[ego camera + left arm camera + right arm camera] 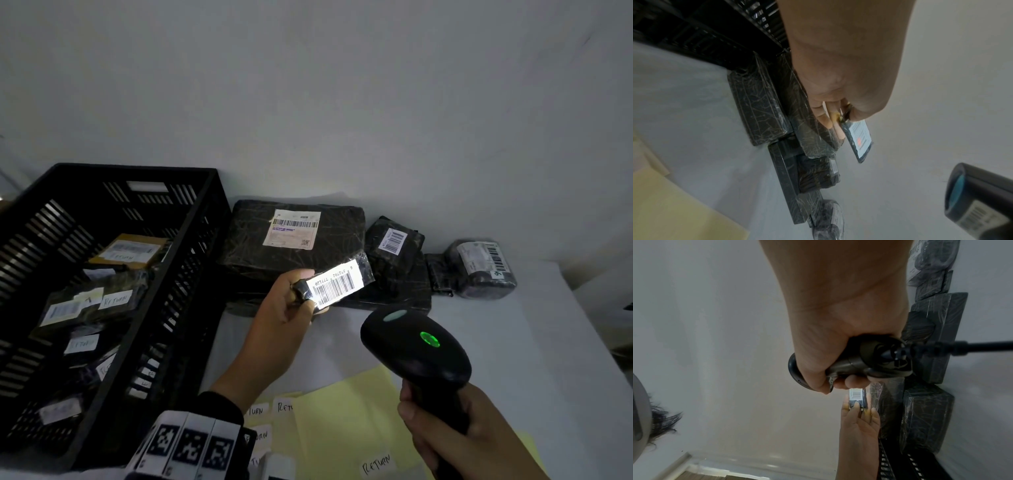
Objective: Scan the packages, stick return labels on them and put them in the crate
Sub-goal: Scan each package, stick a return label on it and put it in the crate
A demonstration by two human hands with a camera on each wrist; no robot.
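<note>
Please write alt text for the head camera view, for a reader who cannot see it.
A left hand holds up a small black package, its barcode lit, facing a black scanner gripped by the right hand. A black crate of labelled packages stands left; more wrapped packages wait behind.

Left hand [277, 329] up over the table, pinching a small black package [334, 284] by one end, its barcode label lit bright white. Right hand [455, 431] at near right, wrapped round the grip of a black scanner [416, 346], green light glowing on top, nose aimed at that barcode. On the left, the black crate [191, 274] holds several packages marked RETURN. Against the far wall, a big black parcel [294, 236] with a white shipping label, a smaller one [394, 253] to its right, then a rounded bundle [483, 270] farthest right. Near edge: yellow sheets [346, 414] with handwritten RETURN labels [376, 464].
</note>
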